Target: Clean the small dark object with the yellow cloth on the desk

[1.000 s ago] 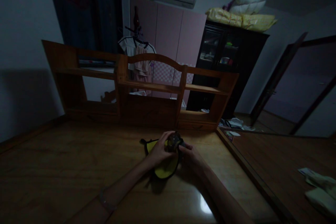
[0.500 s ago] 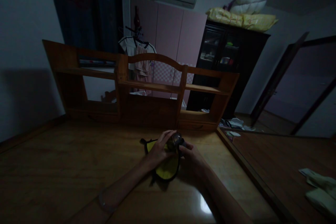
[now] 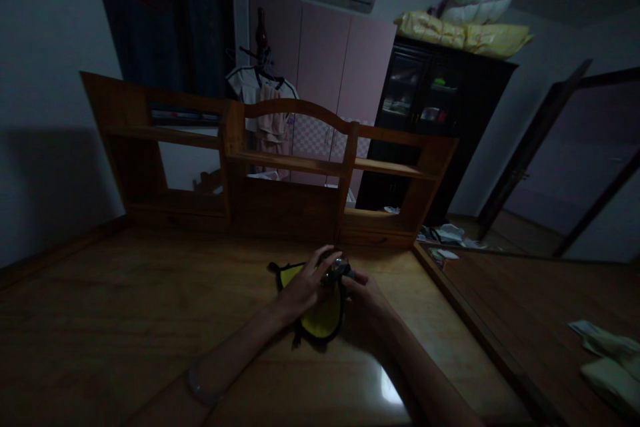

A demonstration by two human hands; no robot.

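My left hand (image 3: 306, 285) curls around a small dark, glossy, rounded object (image 3: 339, 268), its fingers over the far left side. My right hand (image 3: 364, 290) pinches the object's near right edge with thumb and fingers. In this dim light I cannot make out what kind of thing it is. Under both hands lies a yellow cloth piece (image 3: 323, 320) with black edging and black tabs at its corners, flat on the wooden desk (image 3: 165, 307). My left hand and wrist cover part of the cloth.
A wooden shelf unit (image 3: 290, 161) with drawers stands along the desk's back edge. On the right runs a raised wooden edge (image 3: 465, 320), and beyond it lie pale cloths (image 3: 613, 360) on a brown surface. A wall (image 3: 50, 167) borders the left.
The glossy object has turned slightly between my hands and now catches more light. Both hands stay in nearly the same place. The view has shifted a little.
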